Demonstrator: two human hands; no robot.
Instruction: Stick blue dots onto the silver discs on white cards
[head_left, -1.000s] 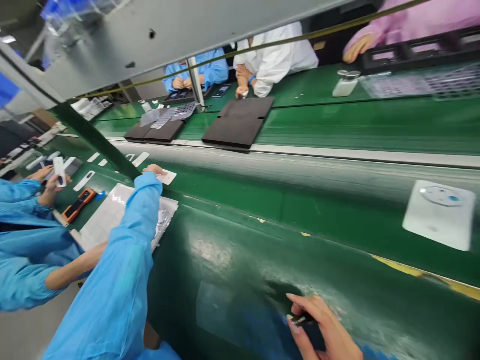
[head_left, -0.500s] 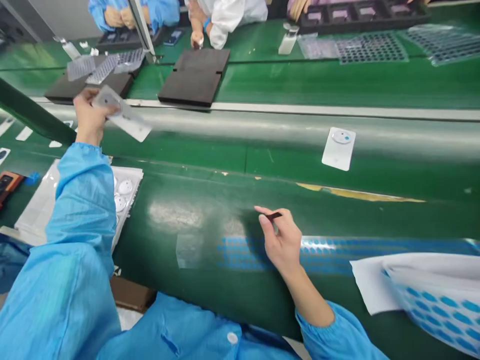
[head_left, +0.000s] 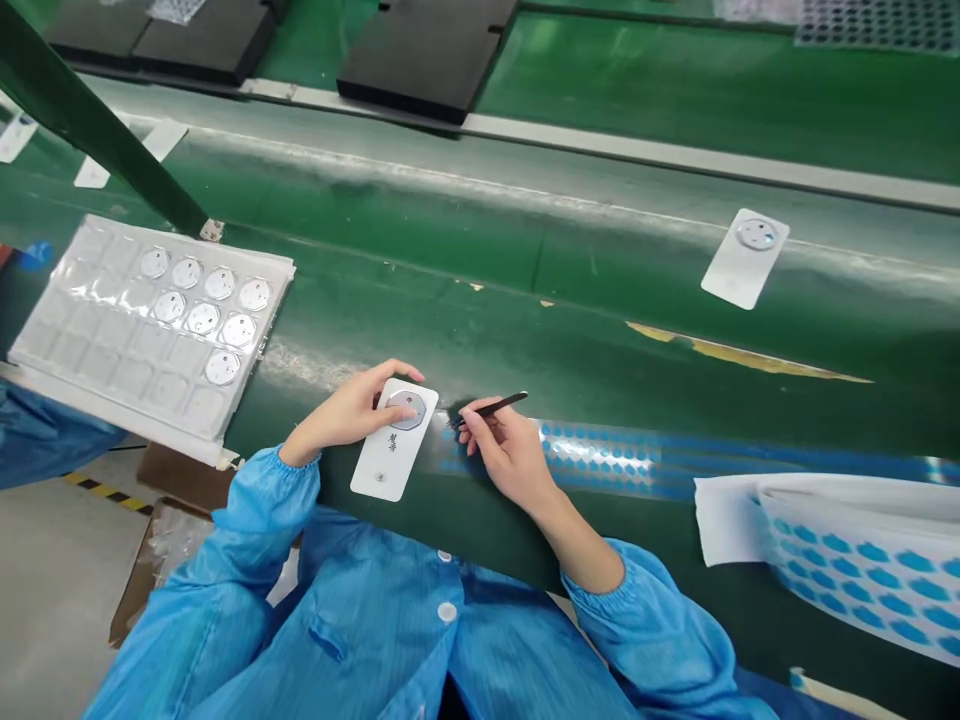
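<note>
Between thumb and fingers, my left hand (head_left: pixel 349 410) grips a white rounded plate (head_left: pixel 388 465) with a round silver disc (head_left: pixel 409 408) at its upper end and small dark markings below. The thumb lies on the disc. Just to the right, my right hand (head_left: pixel 510 450) pinches black tweezers (head_left: pixel 496 405), their tips pointing left over the near end of a clear strip of small blue dots (head_left: pixel 600 453). This strip lies flat on the green work surface and runs to the right beneath my right hand.
At left stands a clear-and-white tray (head_left: pixel 97 345) with several round silver discs in its pockets. Another white plate with a disc (head_left: pixel 742 265) lies on the green belt. A curled sheet of blue stickers (head_left: pixel 862 570) is at right. A green post (head_left: pixel 105 120) slants across the upper left.
My left hand has brought the white plate from the far belt down in front of me, beside the tweezers. My right hand has shifted slightly left. The view has tilted down.
</note>
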